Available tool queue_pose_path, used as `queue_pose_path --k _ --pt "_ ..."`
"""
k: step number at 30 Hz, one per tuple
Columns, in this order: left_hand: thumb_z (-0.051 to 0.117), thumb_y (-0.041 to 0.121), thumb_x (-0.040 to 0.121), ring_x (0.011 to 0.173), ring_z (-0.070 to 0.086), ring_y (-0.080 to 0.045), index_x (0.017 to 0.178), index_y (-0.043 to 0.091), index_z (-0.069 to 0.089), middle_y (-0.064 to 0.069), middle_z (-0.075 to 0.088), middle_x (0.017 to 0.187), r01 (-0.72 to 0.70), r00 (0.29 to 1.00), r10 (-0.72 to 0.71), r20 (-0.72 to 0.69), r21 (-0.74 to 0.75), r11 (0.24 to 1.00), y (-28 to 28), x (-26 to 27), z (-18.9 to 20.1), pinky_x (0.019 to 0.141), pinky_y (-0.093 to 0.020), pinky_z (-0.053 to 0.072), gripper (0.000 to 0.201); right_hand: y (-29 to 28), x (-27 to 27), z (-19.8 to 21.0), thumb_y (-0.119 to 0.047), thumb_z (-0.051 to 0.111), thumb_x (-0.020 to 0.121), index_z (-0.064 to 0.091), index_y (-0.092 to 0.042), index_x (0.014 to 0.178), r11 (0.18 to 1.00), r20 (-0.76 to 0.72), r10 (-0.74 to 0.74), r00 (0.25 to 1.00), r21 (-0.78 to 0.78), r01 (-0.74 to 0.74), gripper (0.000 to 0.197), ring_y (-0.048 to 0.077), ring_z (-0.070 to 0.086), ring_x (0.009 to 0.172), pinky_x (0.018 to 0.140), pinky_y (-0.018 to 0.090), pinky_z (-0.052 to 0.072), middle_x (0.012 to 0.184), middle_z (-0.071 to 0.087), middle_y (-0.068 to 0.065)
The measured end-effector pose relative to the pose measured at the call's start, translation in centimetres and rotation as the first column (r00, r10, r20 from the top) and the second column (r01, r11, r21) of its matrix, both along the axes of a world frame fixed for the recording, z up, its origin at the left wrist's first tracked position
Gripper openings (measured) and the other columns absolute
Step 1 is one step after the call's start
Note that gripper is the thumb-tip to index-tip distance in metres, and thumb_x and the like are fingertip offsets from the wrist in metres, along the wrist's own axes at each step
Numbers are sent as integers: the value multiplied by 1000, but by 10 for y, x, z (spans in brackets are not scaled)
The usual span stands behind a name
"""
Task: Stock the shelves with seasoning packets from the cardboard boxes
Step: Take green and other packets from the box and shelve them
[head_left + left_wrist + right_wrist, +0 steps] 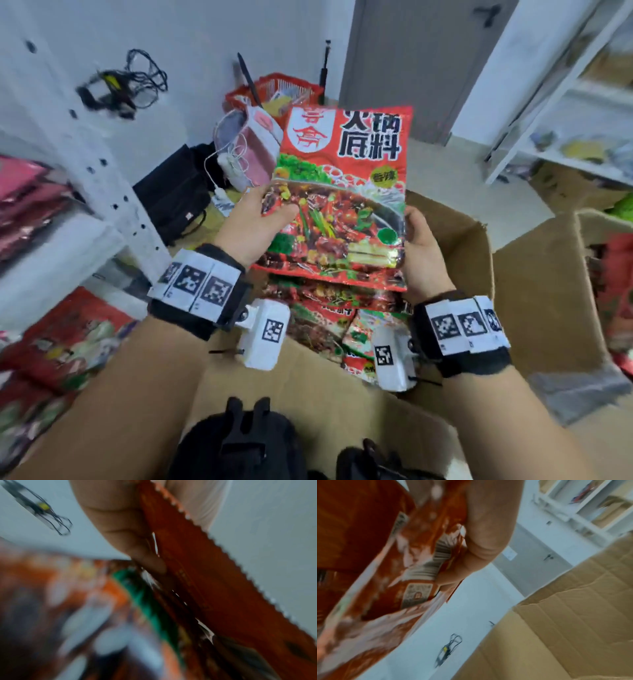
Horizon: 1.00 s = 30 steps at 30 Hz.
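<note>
hands (253, 222) on "火锅底料" packet (346, 178)

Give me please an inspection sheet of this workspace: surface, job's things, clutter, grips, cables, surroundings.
Surface: pale floor; no table seen.
Job's things: stack of red seasoning packets held above open cardboard box, more packets inside; second box beside it.
Clutter: red basket, black bag, packets on floor.
Grips: left hand and right hand both hold the stack by its sides.
Cables: black tangle on wall; white cord by the bag.
Surroundings: white shelves, grey door.
</note>
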<state>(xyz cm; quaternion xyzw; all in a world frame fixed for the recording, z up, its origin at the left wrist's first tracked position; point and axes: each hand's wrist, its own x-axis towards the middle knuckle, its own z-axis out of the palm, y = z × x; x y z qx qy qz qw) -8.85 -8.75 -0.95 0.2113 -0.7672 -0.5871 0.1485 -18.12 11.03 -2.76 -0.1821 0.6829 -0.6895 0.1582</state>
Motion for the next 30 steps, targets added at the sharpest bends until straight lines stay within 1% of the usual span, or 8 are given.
queue_pose_path --k 4,8,12,18,21,25,28,30 --pt "60 12 87 104 62 -26 126 12 51 -9 64 116 -79 997 78 17 17 997 9 85 15 98 -44 46 40 -7 54 22 0 64 82 57 -27 89 989 -86 145 986 9 -145 29 19 65 94 83 37 52 101 69 1" --pt "59 16 86 78 62 2 112 26 53 15 63 94 -384 920 385 -74 15 923 11 171 29 67 -13 47 29 -35 113 34 1 58 87 58 -25 93 957 -95 283 955 -38 -287 27 5 67 85 69 23 54 93 71 -11" --pt "53 33 91 103 56 -11 121 25 51 10 60 111 -623 778 617 -123 -14 782 7 258 44 81 -21 41 31 -72 174 49 -1 49 93 59 -30 95 905 -107 421 901 -21 -426 31 24 61 89 83 40 50 105 65 18" --pt "48 38 93 133 32 -10 145 18 28 9 39 141 -788 605 778 -170 15 616 -13 374 56 94 -11 19 59 -143 263 61 -5 48 95 59 -28 92 795 -146 595 790 -36 -605 26 10 69 72 63 26 56 83 73 -5" --pt "48 34 94 120 43 -7 139 17 38 18 48 121 -852 517 836 -181 -21 523 -25 437 69 85 3 27 49 -182 323 67 -9 49 95 60 -29 92 731 -137 676 724 -5 -683 23 8 68 71 63 25 56 78 73 -9" --pt "49 30 94 90 55 -1 119 23 49 26 53 93 -917 398 893 -208 -101 385 -49 509 92 68 0 39 26 -238 391 81 -9 52 93 62 -20 94 712 -127 698 704 23 -702 15 31 65 94 87 46 52 100 70 11" --pt "50 30 93 95 58 -11 117 16 49 4 61 112 -950 310 926 -215 -97 296 -67 546 104 86 -23 44 28 -272 415 89 -11 57 90 61 -7 101 747 -118 663 740 32 -664 12 38 63 99 92 52 49 104 67 20" --pt "49 32 93 97 55 -16 120 15 50 -2 59 115 -969 236 952 -194 -122 215 -76 561 109 83 -25 37 32 -295 420 94 -11 58 89 60 -3 103 770 -174 636 752 88 -632 17 36 62 100 90 45 50 106 66 19"
